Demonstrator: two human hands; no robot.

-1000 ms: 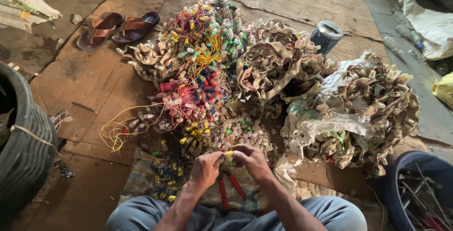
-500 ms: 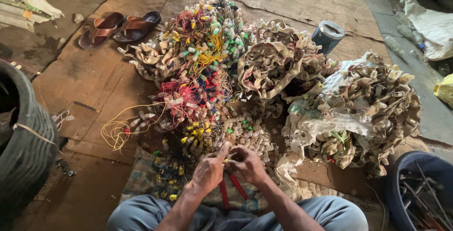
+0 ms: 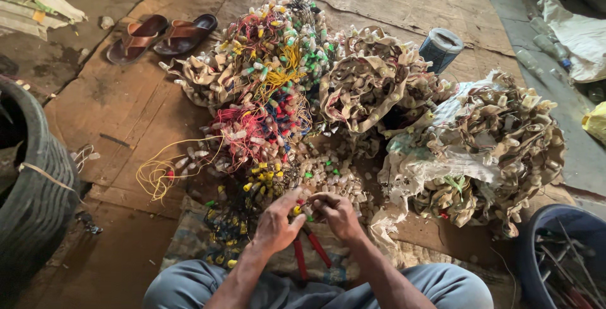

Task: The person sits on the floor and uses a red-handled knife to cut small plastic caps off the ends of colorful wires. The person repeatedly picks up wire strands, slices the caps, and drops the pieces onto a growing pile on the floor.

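Nearest: red-handled cutters point(image 3: 307, 253) on the sack btwn the knees, just below both hands. Left hand point(image 3: 276, 224) & right hand point(image 3: 339, 213) meet, fingertips pinching a small yellow-capped bulb holder point(image 3: 297, 209) w/ wire. Beyond: loose holders, then the pile of coloured wire strings point(image 3: 265, 94), beige bundles point(image 3: 492, 138) to the right. Far: brown sandals point(image 3: 161, 36), grey tin point(image 3: 440, 47). Tyre point(image 3: 31, 189) at left, blue tub point(image 3: 555, 252) at right.

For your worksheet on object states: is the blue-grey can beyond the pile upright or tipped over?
Tipped. The blue-grey can leans on the cardboard floor, its round top facing the camera at a slant.
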